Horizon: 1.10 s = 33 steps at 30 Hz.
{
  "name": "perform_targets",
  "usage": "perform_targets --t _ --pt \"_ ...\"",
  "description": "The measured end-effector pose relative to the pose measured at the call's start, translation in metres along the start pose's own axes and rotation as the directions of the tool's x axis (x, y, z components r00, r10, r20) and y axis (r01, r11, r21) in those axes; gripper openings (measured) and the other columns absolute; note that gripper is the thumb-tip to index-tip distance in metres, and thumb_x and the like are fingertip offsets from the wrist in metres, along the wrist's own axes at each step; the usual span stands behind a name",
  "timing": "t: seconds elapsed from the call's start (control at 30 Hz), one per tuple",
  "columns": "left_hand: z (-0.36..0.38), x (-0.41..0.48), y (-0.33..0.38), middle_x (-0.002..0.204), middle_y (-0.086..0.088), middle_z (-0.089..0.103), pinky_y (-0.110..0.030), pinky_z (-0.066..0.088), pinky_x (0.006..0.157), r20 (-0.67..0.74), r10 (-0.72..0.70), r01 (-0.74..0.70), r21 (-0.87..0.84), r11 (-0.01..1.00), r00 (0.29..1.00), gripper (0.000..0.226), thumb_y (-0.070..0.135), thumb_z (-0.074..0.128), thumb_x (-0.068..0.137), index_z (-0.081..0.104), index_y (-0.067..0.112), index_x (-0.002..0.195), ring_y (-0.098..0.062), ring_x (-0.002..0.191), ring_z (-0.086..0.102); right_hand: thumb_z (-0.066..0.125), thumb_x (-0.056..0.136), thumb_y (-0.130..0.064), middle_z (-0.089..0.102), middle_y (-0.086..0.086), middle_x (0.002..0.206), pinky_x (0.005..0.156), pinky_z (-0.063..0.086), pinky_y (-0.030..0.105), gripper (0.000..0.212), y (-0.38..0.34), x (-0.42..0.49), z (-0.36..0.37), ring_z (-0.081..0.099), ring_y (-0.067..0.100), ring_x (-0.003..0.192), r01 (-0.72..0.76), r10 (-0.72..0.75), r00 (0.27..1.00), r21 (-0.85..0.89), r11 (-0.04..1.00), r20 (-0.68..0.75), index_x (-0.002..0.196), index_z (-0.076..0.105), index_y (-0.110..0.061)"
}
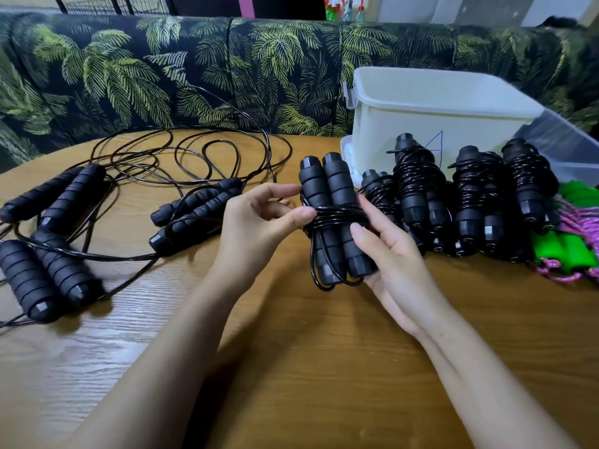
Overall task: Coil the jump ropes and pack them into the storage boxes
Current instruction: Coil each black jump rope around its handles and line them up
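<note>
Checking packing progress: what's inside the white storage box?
Only the upper inner walls of the white storage box show, and they are bare. Its near wall hides the floor, so ropes inside can't be ruled out. Coiled black ropes stand in front.

The black foam-handled jump ropes (337, 218) lie on a tan wood-grain counter (324, 367). The white plastic storage box (421, 121) bears a blue pen mark (440, 150). Bright green foam handles (565, 254) carry pink-purple cord (580, 222). The dark fabric sofa (194, 76) shows green palm leaves.

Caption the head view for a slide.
Left hand and right hand hold a cord-wrapped black jump rope near a white storage box.
</note>
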State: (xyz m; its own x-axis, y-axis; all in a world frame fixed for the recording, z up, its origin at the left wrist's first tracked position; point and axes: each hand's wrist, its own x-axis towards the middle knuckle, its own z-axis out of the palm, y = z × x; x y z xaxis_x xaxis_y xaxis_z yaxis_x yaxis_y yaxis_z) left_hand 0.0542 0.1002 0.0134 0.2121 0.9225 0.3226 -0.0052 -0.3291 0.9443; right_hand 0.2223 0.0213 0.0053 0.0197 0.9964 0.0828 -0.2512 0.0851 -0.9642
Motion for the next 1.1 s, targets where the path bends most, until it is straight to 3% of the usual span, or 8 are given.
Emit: perform_targets --t 0.13,0.3,0.47,0.6,0.73,0.83,0.97,1.1 --pt "0.005 -0.003 -0.001 0.065 0.007 0.072 -0.03 0.051 0.093 -0.027 -0.044 0.042 -0.073 0.996 0.999 0.039 0.032 0.079 0.063 0.067 0.021 0.099 -0.003 0.073 0.065 0.057 0.098 -0.023 0.048 -0.015 0.145 0.112 0.037 0.028 0.056 0.005 -0.001 0.002 0.044 -0.001 0.134 0.096 -0.122 0.988 -0.249 0.964 -0.09 0.15 0.038 -0.027" --pt "0.012 -0.009 0.0 0.067 0.004 0.073 -0.029 0.052 0.081 -0.052 0.015 -0.016 -0.005 1.0 0.999 0.05 0.034 0.084 0.059 0.063 0.016 0.101 -0.009 0.073 0.068 0.053 0.094 0.002 0.051 -0.008 0.132 0.103 0.028 0.005 0.052 0.018 0.002 0.004 0.043 -0.011 0.124 0.277 -0.518 0.85 -0.757 0.592 -0.095 0.142 0.051 -0.019" --pt "0.01 -0.009 -0.002 0.069 0.003 0.072 -0.033 0.051 0.078 -0.042 0.06 -0.058 0.044 0.997 0.997 0.055 0.035 0.089 0.06 0.062 0.022 0.106 -0.013 0.075 0.068 0.051 0.086 -0.028 0.044 0.002 0.146 0.109 0.024 0.008 0.062 0.024 -0.003 0.012 0.039 0.008 0.138 0.239 -0.457 0.887 -0.789 0.566 -0.06 0.148 0.044 -0.024" --pt "0.011 -0.008 -0.003 0.076 -0.003 0.074 -0.029 0.049 0.09 0.033 0.111 -0.112 0.027 0.993 0.993 0.054 0.026 0.087 0.067 0.064 0.017 0.114 -0.019 0.085 0.07 0.063 0.074 -0.054 0.038 -0.006 0.151 0.101 0.024 0.0 0.09 0.022 -0.005 0.016 0.035 -0.003 0.135 0.162 -0.421 0.902 -0.83 0.534 -0.095 0.154 0.03 -0.028" --pt "0.013 -0.008 -0.006 0.083 -0.007 0.074 -0.018 0.043 0.093 0.129 0.189 -0.193 0.024 0.981 0.973 0.054 0.019 0.083 0.072 0.063 0.013 0.121 -0.013 0.088 0.069 0.078 0.067 -0.05 0.044 -0.009 0.148 0.094 0.036 0.015 0.1 0.02 -0.005 0.016 0.045 0.005 0.128 0.068 -0.413 0.894 -0.86 0.506 -0.172 0.153 0.029 -0.034" --pt "0.012 -0.008 -0.009 0.089 -0.004 0.073 -0.031 0.047 0.099 0.205 0.251 -0.267 0.058 0.962 0.946 0.054 0.018 0.081 0.077 0.06 0.02 0.127 -0.017 0.092 0.068 0.083 0.075 -0.024 0.054 -0.006 0.141 0.096 0.034 0.005 0.089 0.022 -0.003 0.012 0.048 0.003 0.124 0.115 -0.437 0.88 -0.809 0.576 -0.186 0.151 0.037 -0.027" --pt "0.013 -0.006 -0.007 0.091 0.0 0.071 -0.036 0.048 0.099 0.194 0.25 -0.261 0.031 0.965 0.949 0.054 0.012 0.079 0.079 0.059 0.018 0.128 -0.014 0.093 0.067 0.078 0.081 -0.016 0.05 -0.012 0.147 0.112 0.04 0.034 0.084 0.018 -0.003 0.01 0.048 0.002 0.132 0.189 -0.372 0.907 -0.598 0.779 -0.197 0.151 0.034 -0.032" --pt "0.011 -0.007 -0.004 0.095 -0.001 0.068 -0.03 0.052 0.089 0.116 0.159 -0.155 -0.046 0.987 0.98 0.066 0.019 0.086 0.07 0.056 0.02 0.128 -0.016 0.088 0.066 0.075 0.084 -0.004 0.051 -0.011 0.146 0.114 0.038 0.036 0.084 0.015 -0.004 0.014 0.048 0.003 0.133 0.208 -0.326 0.93 -0.49 0.846 -0.169 0.151 0.032 -0.03"
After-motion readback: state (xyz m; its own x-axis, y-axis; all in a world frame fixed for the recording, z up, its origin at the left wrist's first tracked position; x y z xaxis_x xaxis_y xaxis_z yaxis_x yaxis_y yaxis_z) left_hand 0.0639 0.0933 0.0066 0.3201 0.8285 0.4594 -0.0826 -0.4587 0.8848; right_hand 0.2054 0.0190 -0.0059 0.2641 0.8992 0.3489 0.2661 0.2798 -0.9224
